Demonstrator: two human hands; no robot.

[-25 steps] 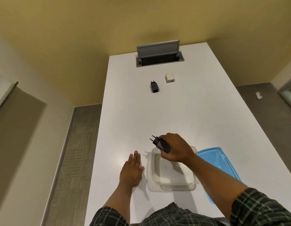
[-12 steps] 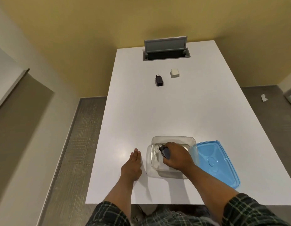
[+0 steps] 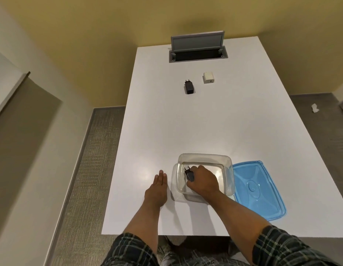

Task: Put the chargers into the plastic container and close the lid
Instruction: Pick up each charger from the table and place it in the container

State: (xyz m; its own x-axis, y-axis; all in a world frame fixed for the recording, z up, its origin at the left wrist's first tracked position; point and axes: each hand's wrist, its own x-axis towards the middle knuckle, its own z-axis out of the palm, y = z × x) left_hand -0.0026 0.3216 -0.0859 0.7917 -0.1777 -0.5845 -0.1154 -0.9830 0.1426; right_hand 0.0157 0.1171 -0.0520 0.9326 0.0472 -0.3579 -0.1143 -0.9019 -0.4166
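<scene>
A clear plastic container [image 3: 203,158] stands near the table's front edge. My right hand [image 3: 204,181] is down inside it, closed around a black charger [image 3: 189,173] whose prongs point away from me. My left hand [image 3: 157,191] lies flat on the table just left of the container, fingers together, holding nothing. The blue lid [image 3: 257,191] lies upside down right of the container, touching it. Far up the table lie a second black charger [image 3: 189,87] and a white charger [image 3: 208,77].
A grey cable hatch [image 3: 198,48] stands open at the far end of the white table [image 3: 166,127]. Grey carpet runs along both sides, with a white scrap [image 3: 314,108] on the floor to the right.
My right hand has carried the black charger from above the container's rim down into the container. My left hand has stayed flat beside it.
</scene>
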